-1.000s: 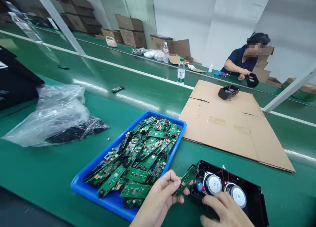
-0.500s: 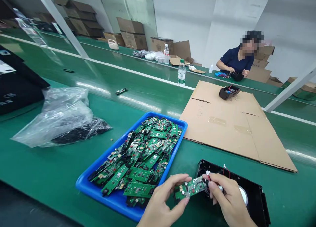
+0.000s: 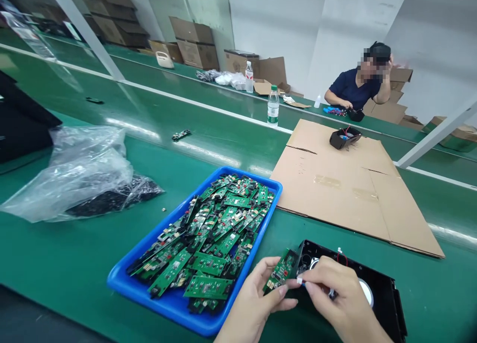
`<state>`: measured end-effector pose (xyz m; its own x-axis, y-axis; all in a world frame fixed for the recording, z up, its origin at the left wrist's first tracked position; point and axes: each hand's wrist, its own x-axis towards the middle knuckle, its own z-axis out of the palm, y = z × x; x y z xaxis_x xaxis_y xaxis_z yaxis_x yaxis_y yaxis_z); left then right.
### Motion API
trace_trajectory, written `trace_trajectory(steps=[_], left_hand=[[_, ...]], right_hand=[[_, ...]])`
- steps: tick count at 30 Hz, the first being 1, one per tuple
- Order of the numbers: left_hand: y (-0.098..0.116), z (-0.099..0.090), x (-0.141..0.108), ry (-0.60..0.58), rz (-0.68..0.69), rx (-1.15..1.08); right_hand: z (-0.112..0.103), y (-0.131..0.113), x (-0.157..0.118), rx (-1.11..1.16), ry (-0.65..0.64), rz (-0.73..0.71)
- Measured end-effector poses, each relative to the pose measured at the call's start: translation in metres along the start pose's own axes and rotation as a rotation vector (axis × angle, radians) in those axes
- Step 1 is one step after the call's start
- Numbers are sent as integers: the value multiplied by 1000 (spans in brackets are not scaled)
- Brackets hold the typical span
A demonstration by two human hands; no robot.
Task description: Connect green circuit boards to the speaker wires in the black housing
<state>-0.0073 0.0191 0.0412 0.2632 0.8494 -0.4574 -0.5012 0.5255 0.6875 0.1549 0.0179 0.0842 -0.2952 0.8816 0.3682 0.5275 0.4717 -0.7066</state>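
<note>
Seemingly one circuit board (image 3: 280, 272) in left grip (image 3: 257, 303), one white plug (image 3: 299, 281) in right (image 3: 341, 300).

circuit board (image 3: 281, 272): now tilted upright | right hand (image 3: 337, 296): fingertips pinch white connector (image 3: 299, 281)

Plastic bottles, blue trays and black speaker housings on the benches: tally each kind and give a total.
Plastic bottles: 3
Blue trays: 1
Black speaker housings: 2, one under the hands, one on the cardboard
Total: 6
</note>
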Motion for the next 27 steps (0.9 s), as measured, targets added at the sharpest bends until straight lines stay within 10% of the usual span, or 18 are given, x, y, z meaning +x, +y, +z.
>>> trace_trajectory(steps=[7,27], left_hand=[[-9,4,-7,110,271,203],[-8,-5,-12,-133,278,307]], right_hand=[[32,7,0,-514,184,-292],[25,7,-5,-718,165,-599]])
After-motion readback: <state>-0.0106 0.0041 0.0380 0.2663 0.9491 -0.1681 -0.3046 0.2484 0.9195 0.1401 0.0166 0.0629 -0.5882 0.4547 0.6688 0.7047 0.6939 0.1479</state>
